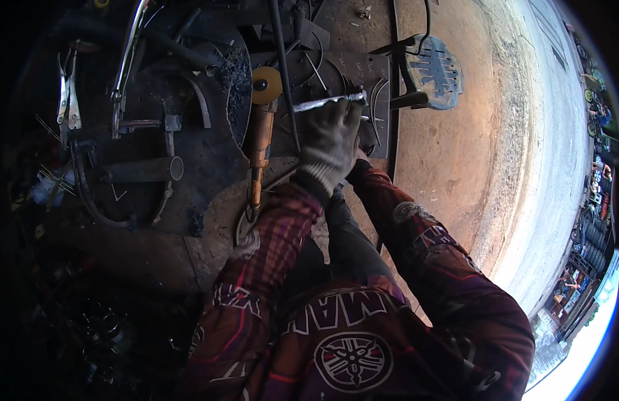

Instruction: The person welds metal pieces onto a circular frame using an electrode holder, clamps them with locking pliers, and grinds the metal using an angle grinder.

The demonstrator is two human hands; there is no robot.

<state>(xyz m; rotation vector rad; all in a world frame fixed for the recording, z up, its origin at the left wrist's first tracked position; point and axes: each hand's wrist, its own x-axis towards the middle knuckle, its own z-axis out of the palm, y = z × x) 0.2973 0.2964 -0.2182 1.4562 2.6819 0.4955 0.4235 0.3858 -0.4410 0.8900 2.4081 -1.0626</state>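
Observation:
My left hand (331, 137), in a grey knit glove, is closed on a silver metal bar (316, 105) with a short crosspiece at its right end. The bar lies across a dark metal plate (339, 63) with chalk marks. Close beside the left wrist, my right hand (359, 154) is mostly hidden behind the glove, so its fingers cannot be made out. Thin rods (316, 72) and curved strips lie on the plate around the bar. Left of my hands rests an orange angle grinder (258, 137) with a yellow disc (266, 85).
On the left, a curved metal frame (168, 144) and a pipe (145, 170) sit on the dark worktop. Locking pliers (70, 100) stand beyond them. A worn blue slotted seat (433, 72) is at the far right. Dark cables run near the grinder.

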